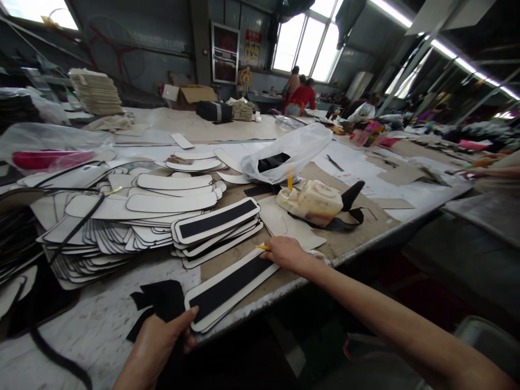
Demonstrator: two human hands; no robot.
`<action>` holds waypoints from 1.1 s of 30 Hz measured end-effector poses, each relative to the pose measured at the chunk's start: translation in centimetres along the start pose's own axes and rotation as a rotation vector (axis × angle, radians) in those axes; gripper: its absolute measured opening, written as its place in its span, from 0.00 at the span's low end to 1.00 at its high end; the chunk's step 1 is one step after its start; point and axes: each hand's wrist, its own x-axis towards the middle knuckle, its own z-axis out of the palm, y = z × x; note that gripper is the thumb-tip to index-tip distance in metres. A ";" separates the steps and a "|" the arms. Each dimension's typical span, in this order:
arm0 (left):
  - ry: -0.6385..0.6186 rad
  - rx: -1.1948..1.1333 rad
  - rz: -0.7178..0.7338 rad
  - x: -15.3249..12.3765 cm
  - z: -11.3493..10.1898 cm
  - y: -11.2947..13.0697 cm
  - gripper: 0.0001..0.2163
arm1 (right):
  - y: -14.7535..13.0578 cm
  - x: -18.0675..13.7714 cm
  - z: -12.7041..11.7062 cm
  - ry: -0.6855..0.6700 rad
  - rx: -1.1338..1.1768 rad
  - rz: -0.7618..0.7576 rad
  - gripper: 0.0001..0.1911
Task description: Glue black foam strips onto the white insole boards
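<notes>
My left hand (156,338) grips the near end of a long white piece with a black strip (231,287) that lies at the table's front edge; black cut material sits under the thumb. My right hand (284,253) rests closed at the far end of the same piece, pinching a thin yellow tool (262,247). Just beyond lies a small stack of like strip pieces (217,225).
Fanned piles of white cut pieces (122,216) cover the left of the table (345,249). A dirty glue jug (312,201) with a yellow brush, a plastic bag (288,151) and cardboard lie to the right. People work at the far window and at the right edge.
</notes>
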 end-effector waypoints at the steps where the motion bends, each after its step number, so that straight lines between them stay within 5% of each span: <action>1: 0.008 0.000 -0.018 0.1 0.0 -0.1 0.19 | 0.0 0.0 0.0 0.004 -0.003 -0.001 0.16; 16: 0.027 0.133 0.013 -0.6 0.3 0.7 0.21 | 2.8 -1.6 -0.7 0.203 -0.035 0.170 0.16; 33: 0.072 -0.021 0.059 0.1 0.4 -0.5 0.18 | 1.9 -2.9 0.0 0.205 0.159 0.220 0.18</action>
